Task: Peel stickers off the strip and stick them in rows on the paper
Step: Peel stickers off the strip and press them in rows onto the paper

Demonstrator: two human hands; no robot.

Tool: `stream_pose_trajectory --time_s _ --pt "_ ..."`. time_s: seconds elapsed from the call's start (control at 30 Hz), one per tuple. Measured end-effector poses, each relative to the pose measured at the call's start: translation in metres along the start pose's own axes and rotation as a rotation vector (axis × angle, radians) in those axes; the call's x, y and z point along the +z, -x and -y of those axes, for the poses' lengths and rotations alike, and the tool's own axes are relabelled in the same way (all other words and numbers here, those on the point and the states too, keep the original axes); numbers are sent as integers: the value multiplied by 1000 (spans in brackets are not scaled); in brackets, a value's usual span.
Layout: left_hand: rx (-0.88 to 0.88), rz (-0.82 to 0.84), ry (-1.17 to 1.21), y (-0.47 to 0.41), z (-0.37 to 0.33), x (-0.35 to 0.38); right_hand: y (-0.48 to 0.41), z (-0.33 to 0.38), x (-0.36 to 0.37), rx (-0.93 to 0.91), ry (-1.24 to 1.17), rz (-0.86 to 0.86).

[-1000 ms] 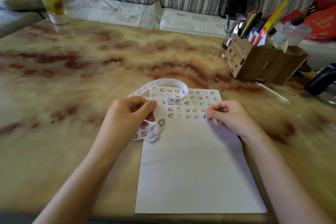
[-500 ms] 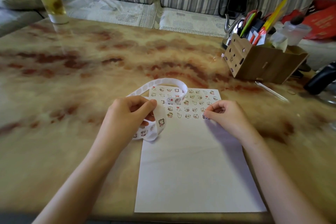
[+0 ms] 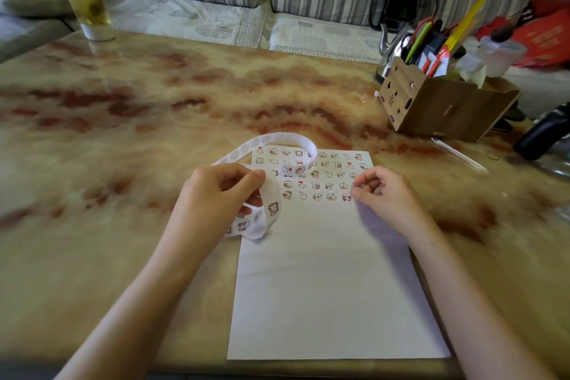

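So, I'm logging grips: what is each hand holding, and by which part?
The left hand pinches the white paper sticker strip mid-length, between its two loops. The right hand holds nothing visible.

We see our two arms from the lower edge up: the left forearm (image 3: 129, 302) at 7 o'clock, the right forearm (image 3: 481, 302) at 5 o'clock. Both are slim and bare along their whole visible length. Our left hand (image 3: 216, 194) and right hand (image 3: 388, 197) are bare as well, with slender fingers.
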State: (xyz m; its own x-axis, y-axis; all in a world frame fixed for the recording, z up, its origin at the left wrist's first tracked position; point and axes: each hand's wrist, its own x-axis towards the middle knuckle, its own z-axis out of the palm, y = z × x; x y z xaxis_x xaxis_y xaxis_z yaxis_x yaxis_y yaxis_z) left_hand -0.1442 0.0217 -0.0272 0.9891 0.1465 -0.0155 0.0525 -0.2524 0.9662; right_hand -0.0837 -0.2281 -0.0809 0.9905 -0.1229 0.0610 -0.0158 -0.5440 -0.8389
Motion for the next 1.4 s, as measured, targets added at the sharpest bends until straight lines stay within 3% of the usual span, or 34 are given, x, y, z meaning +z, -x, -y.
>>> stream_pose_trajectory --time_s 0.8,0.93,1.03,1.23,1.4 --pt "-5 13 31 1 0 0 0 0 3 27 -11 21" --pt "3 15 44 0 0 1 3 4 0 21 -13 -32" --pt "11 14 46 -1 0 1 16 28 2 -104 -23 -149" --pt "36 5 54 1 -1 4 63 82 34 -262 -286 192" --pt "56 -21 42 0 0 3 72 85 47 -239 -420 232"
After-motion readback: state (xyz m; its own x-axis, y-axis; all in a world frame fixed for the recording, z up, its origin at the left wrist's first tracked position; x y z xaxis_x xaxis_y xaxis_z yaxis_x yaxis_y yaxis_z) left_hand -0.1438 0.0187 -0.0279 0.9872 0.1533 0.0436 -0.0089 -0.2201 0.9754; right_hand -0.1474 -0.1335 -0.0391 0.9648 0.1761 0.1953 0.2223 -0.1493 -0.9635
